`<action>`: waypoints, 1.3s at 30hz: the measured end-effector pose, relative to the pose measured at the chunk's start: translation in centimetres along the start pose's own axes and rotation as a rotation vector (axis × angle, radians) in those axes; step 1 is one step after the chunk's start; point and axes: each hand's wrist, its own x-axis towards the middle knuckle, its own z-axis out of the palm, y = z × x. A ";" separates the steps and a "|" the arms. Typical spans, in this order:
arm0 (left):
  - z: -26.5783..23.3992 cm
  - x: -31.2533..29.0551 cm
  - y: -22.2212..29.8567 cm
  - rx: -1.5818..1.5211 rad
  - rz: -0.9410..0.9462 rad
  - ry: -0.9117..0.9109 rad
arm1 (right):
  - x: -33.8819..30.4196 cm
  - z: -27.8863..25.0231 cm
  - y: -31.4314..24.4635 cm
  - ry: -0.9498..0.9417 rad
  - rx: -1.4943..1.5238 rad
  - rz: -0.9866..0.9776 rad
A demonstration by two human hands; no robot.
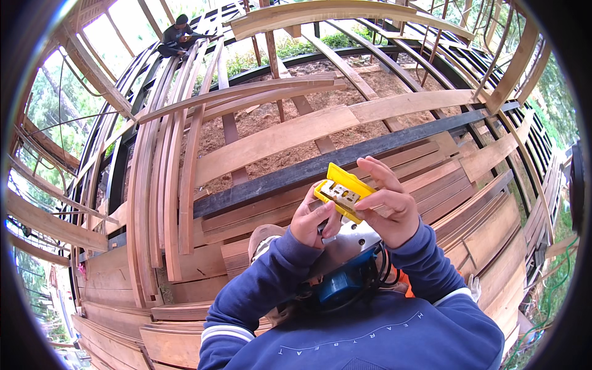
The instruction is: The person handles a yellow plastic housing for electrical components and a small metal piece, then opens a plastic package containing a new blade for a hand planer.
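Observation:
A small yellow plastic case (353,184) is lifted in front of my chest with its lid up. Inside it lies a flat metal piece (341,194) with cut-out holes, like a blade holder. My left hand (313,217) grips the case at its left and lower edge, and a small greyish thing shows by its lower fingers, too little to name. At the other edge, my right hand (390,206) pinches the case with thumb and fingertips, its upper fingers raised. Below both hands, a blue power tool (340,287) with a flat metal plate (353,242) rests on my lap, partly hidden by my sleeves.
Stacked wooden planks (425,179) surround me. A dark metal beam (277,187) crosses in front, with an open joist frame over brown ground beyond. Long boards (163,166) run away at the left. Another person (179,38) sits on the frame, far left. Green cable (549,296) hangs at right.

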 end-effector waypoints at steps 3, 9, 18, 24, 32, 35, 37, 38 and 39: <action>0.0 0.1 0.0 0.019 0.006 -0.022 | -0.6 0.4 0.6 0.043 0.212 0.080; 0.3 0.1 -0.2 0.023 0.044 0.026 | -1.3 1.0 0.6 0.174 0.113 0.069; 0.9 0.1 -0.1 0.078 0.087 0.101 | -1.0 0.7 -0.7 0.289 -0.268 0.080; 0.2 0.0 -0.3 0.115 0.049 0.114 | 0.6 -1.8 -0.9 0.102 -0.157 0.129; 0.3 -0.1 0.0 0.061 -0.112 0.062 | 4.6 -5.1 -2.5 -0.272 -0.171 -0.047; 1.0 -0.2 0.5 0.088 -0.156 0.051 | 4.9 -5.5 -2.6 -0.318 -0.140 -0.050; 1.3 -0.3 0.8 0.141 -0.182 0.058 | 4.9 -5.1 -2.2 -0.330 -0.126 -0.052; 1.4 -0.3 0.8 0.168 -0.194 0.062 | 4.9 -4.8 -1.9 -0.350 -0.124 -0.052; 1.6 -0.3 0.8 0.180 -0.203 0.066 | 4.9 -4.6 -1.6 -0.370 -0.122 -0.052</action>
